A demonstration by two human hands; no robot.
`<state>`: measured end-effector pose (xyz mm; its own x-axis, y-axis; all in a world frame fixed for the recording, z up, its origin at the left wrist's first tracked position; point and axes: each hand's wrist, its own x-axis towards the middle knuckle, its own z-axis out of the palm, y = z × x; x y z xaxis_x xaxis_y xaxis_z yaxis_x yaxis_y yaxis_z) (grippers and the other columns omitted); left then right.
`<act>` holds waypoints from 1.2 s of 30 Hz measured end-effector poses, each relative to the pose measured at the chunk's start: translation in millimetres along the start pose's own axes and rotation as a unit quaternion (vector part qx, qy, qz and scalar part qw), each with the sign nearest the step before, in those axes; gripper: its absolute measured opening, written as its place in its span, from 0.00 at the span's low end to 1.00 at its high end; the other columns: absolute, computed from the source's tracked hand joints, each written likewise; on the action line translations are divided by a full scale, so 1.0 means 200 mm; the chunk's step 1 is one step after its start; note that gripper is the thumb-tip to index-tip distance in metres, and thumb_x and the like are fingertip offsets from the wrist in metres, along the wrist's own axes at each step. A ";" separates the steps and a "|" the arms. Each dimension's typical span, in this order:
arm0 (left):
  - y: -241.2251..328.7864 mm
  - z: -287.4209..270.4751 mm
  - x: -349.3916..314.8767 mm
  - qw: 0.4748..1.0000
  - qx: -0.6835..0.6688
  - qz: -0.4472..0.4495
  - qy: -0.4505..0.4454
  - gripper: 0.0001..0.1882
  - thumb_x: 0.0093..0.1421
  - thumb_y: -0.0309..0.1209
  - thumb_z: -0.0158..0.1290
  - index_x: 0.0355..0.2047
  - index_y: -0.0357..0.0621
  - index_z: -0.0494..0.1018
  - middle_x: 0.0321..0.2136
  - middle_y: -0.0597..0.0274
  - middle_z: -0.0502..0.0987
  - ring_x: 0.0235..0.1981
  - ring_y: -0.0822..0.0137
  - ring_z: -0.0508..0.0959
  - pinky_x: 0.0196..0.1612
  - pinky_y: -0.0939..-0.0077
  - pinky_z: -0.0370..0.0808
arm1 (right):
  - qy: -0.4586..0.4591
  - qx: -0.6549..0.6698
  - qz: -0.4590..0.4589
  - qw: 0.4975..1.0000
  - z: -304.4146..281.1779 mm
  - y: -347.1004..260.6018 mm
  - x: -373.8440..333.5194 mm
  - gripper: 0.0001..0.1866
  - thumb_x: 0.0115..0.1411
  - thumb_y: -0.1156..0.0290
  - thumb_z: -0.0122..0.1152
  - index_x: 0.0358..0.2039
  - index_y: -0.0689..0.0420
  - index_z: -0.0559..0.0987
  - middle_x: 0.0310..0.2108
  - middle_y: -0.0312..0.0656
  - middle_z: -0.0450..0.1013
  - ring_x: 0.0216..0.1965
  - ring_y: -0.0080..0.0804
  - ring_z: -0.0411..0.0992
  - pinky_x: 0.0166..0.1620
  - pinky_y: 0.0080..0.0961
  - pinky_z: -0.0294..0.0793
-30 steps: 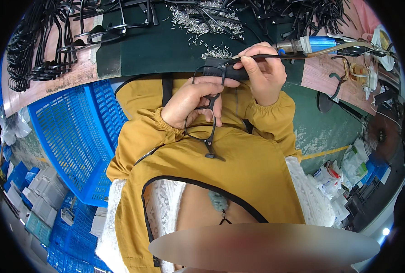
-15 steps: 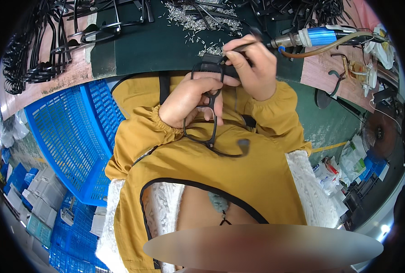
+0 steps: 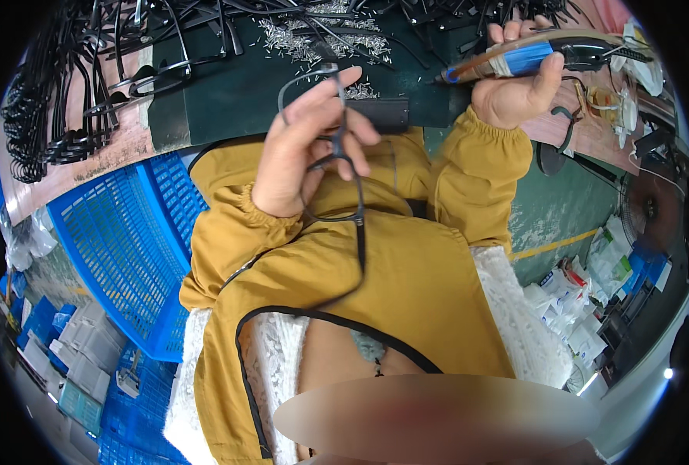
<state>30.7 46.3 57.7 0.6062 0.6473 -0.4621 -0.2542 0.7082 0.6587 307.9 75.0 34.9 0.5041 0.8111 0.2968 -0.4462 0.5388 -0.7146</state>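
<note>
A black eyeglass frame (image 3: 360, 240) is in my left hand (image 3: 288, 155), its rims running up and down along the fingers, slightly blurred. One temple hangs toward my lap; the other end points at the bench. My right hand (image 3: 507, 102), palm up at the bench's right side, has its fingers around a blue-and-black powered screwdriver (image 3: 526, 58), whose tip points left. A tan hose runs along the tool. Beyond my left hand, many small silvery screw-like pieces (image 3: 282, 43) lie scattered on the dark green mat (image 3: 220, 101). A dark block (image 3: 391, 115) sits at the bench's near edge.
Black temples (image 3: 38, 108) hang in rows at the bench's left, beside eyeglass frames (image 3: 158, 77). More black parts (image 3: 453, 19) are heaped at the back. A blue plastic basket (image 3: 116, 240) stands below left. Pliers (image 3: 567, 120) lie at right, near a fan (image 3: 648, 208).
My right hand has left the frame and moved right to take the screwdriver. My left hand has shifted left with the frame, whose lower temple has swung downward.
</note>
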 end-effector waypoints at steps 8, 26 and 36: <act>-0.09 -0.09 -0.08 0.989 -0.123 -0.077 -0.003 0.20 0.70 0.36 0.46 0.56 0.36 0.74 0.28 0.63 0.78 0.27 0.69 0.81 0.31 0.81 0.77 | -0.086 0.115 0.111 0.983 0.20 0.23 0.00 0.23 0.70 0.43 0.53 0.46 0.51 0.72 0.26 0.33 0.65 0.20 0.24 0.63 0.22 0.20 0.63; -0.29 0.02 -0.08 0.948 -0.228 -0.220 0.022 0.13 0.69 0.39 0.55 0.51 0.56 0.72 0.21 0.67 0.74 0.18 0.70 0.74 0.20 0.80 0.67 | -0.026 0.059 0.053 0.996 0.22 0.17 -0.01 0.20 0.73 0.43 0.50 0.41 0.46 0.76 0.23 0.30 0.65 0.17 0.21 0.61 0.18 0.17 0.58; -0.34 -0.03 -0.07 0.938 -0.287 -0.195 -0.026 0.15 0.67 0.39 0.58 0.50 0.54 0.71 0.22 0.66 0.76 0.19 0.70 0.76 0.21 0.82 0.68 | -0.085 -0.001 0.108 0.990 0.29 0.00 -0.39 0.34 0.64 0.31 0.56 0.43 0.54 0.68 0.25 0.32 0.65 0.21 0.21 0.62 0.20 0.16 0.61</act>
<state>34.3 -8.4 15.8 0.7699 0.3031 -0.5616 -0.3592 0.9332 0.0113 224.9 24.9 48.7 0.2647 0.9343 0.2387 -0.5283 0.3476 -0.7746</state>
